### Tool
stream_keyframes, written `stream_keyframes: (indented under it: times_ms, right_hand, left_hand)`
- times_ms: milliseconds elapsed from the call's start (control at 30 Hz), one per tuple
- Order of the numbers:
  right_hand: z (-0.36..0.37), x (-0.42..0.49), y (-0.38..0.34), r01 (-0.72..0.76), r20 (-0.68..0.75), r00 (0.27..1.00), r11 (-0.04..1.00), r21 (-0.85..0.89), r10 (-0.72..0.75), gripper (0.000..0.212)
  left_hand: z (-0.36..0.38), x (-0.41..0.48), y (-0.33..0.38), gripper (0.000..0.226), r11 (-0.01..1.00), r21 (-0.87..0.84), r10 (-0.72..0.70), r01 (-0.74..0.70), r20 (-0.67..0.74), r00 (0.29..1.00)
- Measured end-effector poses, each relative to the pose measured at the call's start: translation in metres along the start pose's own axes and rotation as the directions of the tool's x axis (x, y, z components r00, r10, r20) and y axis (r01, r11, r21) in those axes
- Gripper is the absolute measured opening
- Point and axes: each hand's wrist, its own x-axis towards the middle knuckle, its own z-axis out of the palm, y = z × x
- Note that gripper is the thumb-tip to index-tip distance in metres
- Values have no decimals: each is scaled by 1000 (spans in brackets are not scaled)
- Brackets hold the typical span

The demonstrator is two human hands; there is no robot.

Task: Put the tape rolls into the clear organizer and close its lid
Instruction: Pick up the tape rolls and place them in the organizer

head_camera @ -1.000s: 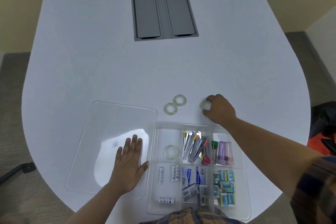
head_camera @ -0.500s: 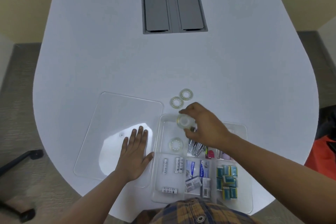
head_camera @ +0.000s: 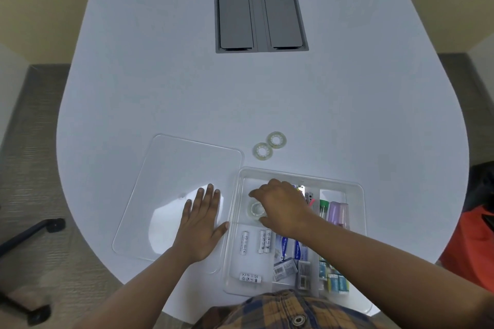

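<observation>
The clear organizer point(head_camera: 294, 172) sits at the table's near edge with its lid off. My right hand point(head_camera: 283, 205) reaches into its top-left compartment, thumb and fingers around a clear tape roll point(head_camera: 256, 209) resting low in that compartment. I cannot tell whether a second roll lies under it. Two more tape rolls point(head_camera: 263, 151) point(head_camera: 276, 140) lie flat on the table just beyond the organizer's far rim. The clear lid point(head_camera: 181, 168) lies flat to the organizer's left, and my left hand point(head_camera: 201, 224) presses flat on its near right part, fingers spread.
Other compartments hold batteries point(head_camera: 244, 242), small boxes point(head_camera: 284, 267), clips and coloured tubes point(head_camera: 335, 212). A grey cable hatch point(head_camera: 260, 12) is set into the far table. A chair base point(head_camera: 32, 230) stands on the floor left; an orange bag point(head_camera: 470, 243) right.
My right hand picked a tape roll off the table right of the other two, carried it left and down, and now has it in the organizer's top-left compartment. My left hand stayed on the lid.
</observation>
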Motion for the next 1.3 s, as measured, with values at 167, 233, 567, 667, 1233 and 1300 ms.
stream_keyframes:
  times_ms: [167, 233, 567, 667, 1233, 1300]
  right_hand:
    - [11, 3, 1, 21, -35, 999, 1000, -19, -22, 61]
    - [13, 2, 1, 20, -56, 998, 998, 53, -17, 57]
    - [6, -33, 41, -19, -459, 874, 956, 292, 157, 30]
    - [16, -44, 62, -129, -462, 861, 971, 202, 211, 49]
    - [47, -52, 73, -184, -416, 873, 962, 201, 254, 69]
    - [47, -52, 73, -179, -419, 872, 962, 204, 252, 69]
  left_hand:
    - [-1, 0, 1, 84, 1000, -15, 1, -1, -6, 1000]
    - [-2, 0, 1, 85, 1000, -25, 2, -2, -12, 1000]
    - [-14, -1, 10, 72, 988, -150, -32, 17, -102, 994]
    - [-27, 5, 20, 59, 972, -235, -62, 16, -193, 979]
    - [-106, 133, 107, 51, 994, -109, -19, 3, -153, 988]
    - [-104, 146, 114, 51, 994, -47, -101, 96, -122, 987]
